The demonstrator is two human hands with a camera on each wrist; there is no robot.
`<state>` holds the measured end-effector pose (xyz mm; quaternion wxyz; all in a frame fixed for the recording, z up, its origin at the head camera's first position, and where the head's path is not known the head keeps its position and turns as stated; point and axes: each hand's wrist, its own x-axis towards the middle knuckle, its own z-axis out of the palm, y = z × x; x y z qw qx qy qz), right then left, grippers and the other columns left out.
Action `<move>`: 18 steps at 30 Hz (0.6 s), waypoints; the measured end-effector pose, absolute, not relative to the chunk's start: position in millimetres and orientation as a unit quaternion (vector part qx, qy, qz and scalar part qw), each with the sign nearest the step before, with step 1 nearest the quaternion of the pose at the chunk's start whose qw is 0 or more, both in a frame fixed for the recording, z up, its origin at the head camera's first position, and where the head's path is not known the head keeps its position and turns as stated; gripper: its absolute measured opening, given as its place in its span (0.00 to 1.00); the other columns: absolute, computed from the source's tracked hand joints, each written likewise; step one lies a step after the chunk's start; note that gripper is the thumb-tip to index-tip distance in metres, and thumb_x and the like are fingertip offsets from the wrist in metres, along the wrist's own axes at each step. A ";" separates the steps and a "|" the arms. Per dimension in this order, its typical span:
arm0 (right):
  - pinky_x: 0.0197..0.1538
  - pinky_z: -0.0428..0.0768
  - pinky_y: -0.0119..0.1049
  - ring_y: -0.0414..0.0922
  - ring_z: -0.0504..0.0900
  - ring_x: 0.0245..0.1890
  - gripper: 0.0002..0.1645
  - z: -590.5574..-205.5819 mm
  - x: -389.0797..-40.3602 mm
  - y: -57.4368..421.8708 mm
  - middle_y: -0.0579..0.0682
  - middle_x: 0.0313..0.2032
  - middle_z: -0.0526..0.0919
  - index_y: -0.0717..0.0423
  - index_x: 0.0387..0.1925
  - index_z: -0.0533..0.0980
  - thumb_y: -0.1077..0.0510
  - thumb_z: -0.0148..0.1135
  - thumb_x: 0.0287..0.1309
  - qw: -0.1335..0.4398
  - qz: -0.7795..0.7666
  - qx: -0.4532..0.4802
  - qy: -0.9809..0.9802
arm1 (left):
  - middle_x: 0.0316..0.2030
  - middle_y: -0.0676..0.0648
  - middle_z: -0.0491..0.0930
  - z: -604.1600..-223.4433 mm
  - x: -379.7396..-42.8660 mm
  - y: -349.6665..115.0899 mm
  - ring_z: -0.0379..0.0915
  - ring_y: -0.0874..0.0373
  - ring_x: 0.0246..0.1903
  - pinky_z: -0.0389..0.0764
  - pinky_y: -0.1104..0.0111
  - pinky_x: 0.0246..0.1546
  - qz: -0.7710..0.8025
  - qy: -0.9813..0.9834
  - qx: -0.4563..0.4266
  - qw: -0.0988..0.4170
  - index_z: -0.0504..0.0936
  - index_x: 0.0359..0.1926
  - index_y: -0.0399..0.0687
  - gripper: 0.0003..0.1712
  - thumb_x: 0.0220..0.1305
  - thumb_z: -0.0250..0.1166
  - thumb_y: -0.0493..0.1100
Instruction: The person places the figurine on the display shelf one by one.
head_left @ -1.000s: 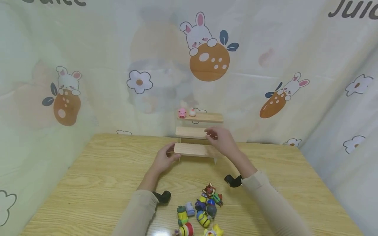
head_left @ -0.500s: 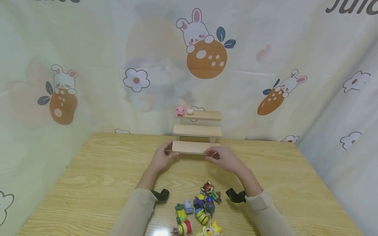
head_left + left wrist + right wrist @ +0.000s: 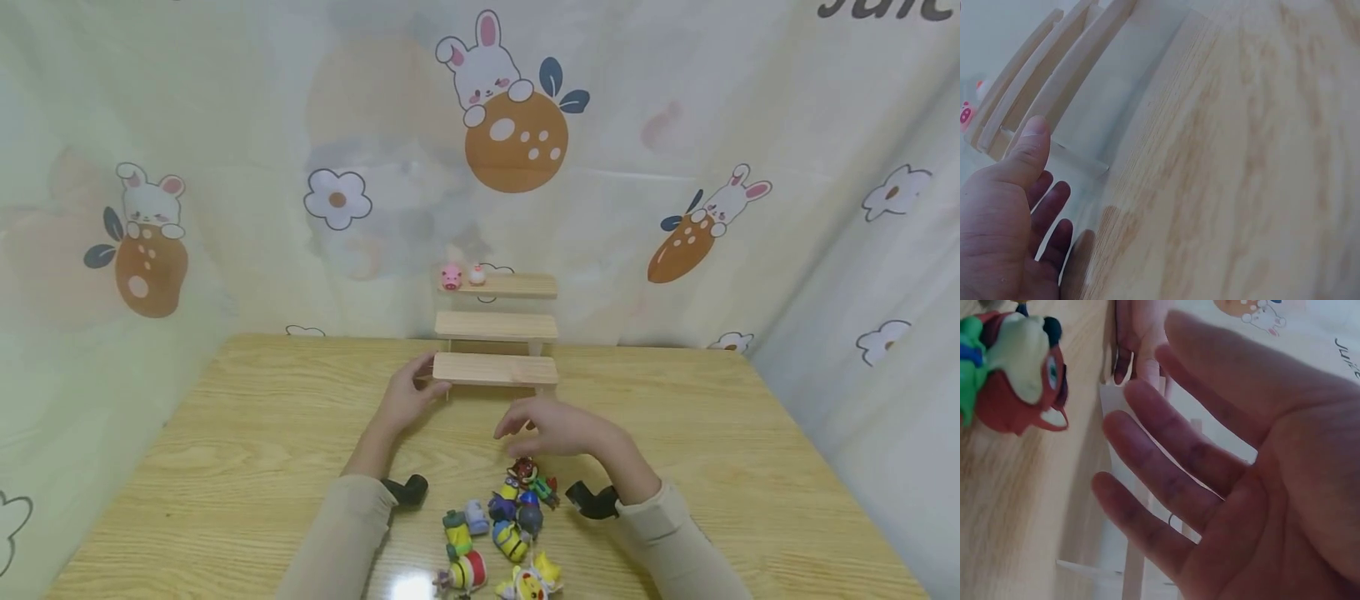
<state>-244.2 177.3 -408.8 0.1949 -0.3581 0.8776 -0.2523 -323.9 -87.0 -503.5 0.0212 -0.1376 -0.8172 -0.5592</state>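
Observation:
My left hand (image 3: 407, 396) is at the left end of the small three-tier wooden display shelf (image 3: 495, 368). In the left wrist view its thumb (image 3: 1035, 134) lies against the front edge of the lowest board, and the other fingers are loosely spread beside the end. My right hand (image 3: 551, 427) hovers between the shelf and the toys with relaxed, parted fingers, holding nothing. Just below it lies a fox figurine (image 3: 525, 469) in green, its red head close by in the right wrist view. A pink pig figurine (image 3: 451, 277) and a white hen-like figurine (image 3: 477, 276) stand on the top board's left side.
Several toy figurines lie in a cluster on the wooden table (image 3: 247, 467), including a blue-and-yellow one (image 3: 512, 540), a green-and-yellow one (image 3: 457, 533), a red-striped one (image 3: 467, 572) and a yellow one (image 3: 531, 582). Behind the shelf hangs a printed curtain (image 3: 405, 250).
My right hand has come away from the middle board, past the lowest board's right end, and down toward the fox figurine. The left hand stays at the shelf's left end.

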 end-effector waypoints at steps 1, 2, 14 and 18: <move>0.56 0.76 0.50 0.49 0.78 0.51 0.15 -409.8 -243.1 176.6 0.46 0.47 0.81 0.52 0.48 0.80 0.53 0.63 0.60 0.204 -0.250 -0.359 0.876 | 0.59 0.44 0.74 -503.6 -323.9 -87.0 0.71 0.49 0.58 0.73 0.56 0.59 -0.559 -0.818 -0.138 0.020 0.65 0.68 0.44 0.41 0.56 0.69 0.50; 0.57 0.76 0.50 0.49 0.77 0.52 0.15 -410.9 -242.2 175.9 0.44 0.47 0.81 0.51 0.48 0.80 0.53 0.64 0.59 0.213 -0.246 -0.361 0.874 | 0.59 0.45 0.74 -503.7 -323.8 -86.9 0.71 0.49 0.58 0.73 0.56 0.59 -0.558 -0.818 -0.137 0.019 0.65 0.68 0.44 0.41 0.56 0.69 0.50; 0.49 0.77 0.29 0.38 0.75 0.47 0.13 -415.5 -235.4 170.4 0.38 0.47 0.75 0.43 0.42 0.81 0.57 0.69 0.53 0.293 -0.194 -0.417 0.838 | 0.60 0.45 0.73 -500.4 -321.1 -86.6 0.70 0.50 0.59 0.73 0.56 0.59 -0.560 -0.817 -0.135 0.015 0.64 0.68 0.45 0.41 0.57 0.69 0.50; 0.48 0.76 0.27 0.36 0.73 0.47 0.13 -417.2 -233.9 168.6 0.37 0.48 0.73 0.41 0.41 0.82 0.59 0.68 0.53 0.305 -0.188 -0.397 0.845 | 0.60 0.45 0.73 -500.8 -321.0 -86.7 0.70 0.49 0.59 0.73 0.56 0.59 -0.559 -0.818 -0.133 0.016 0.64 0.68 0.44 0.40 0.57 0.69 0.50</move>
